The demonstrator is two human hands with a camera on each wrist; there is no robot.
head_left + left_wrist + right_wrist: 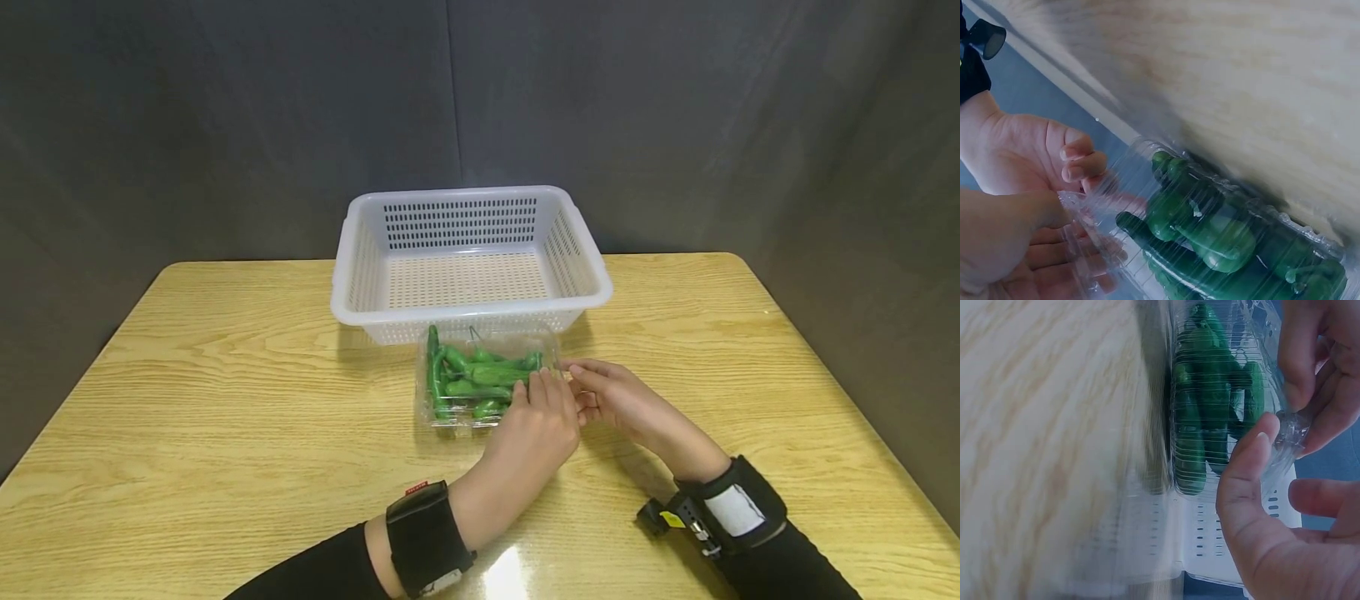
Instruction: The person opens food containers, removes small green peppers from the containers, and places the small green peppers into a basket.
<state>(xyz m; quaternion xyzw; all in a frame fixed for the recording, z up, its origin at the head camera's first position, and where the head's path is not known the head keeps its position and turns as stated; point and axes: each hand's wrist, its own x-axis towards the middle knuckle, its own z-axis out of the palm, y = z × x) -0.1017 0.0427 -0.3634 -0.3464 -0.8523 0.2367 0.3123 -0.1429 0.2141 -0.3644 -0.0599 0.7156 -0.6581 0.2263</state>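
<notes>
A clear plastic clamshell box point(423, 408) full of green vegetables point(487, 374) lies on the table. Several of them are long, and some show curled stems like peppers. My left hand point(536, 425) reaches across the box and pinches its plastic edge at the right end, seen closely in the right wrist view. Beside that same end is my right hand point(622, 400), one digit touching the plastic edge. Another finger point(1316, 495) of that hand stands apart, with a gap between them. Glare on the ribbed plastic partly veils the vegetables.
Right behind the box stands a white perforated basket point(471, 317), its inside showing nothing but slotted walls and floor. Both are on a light wood table point(225, 375), with a dark curtain point(300, 125) behind it.
</notes>
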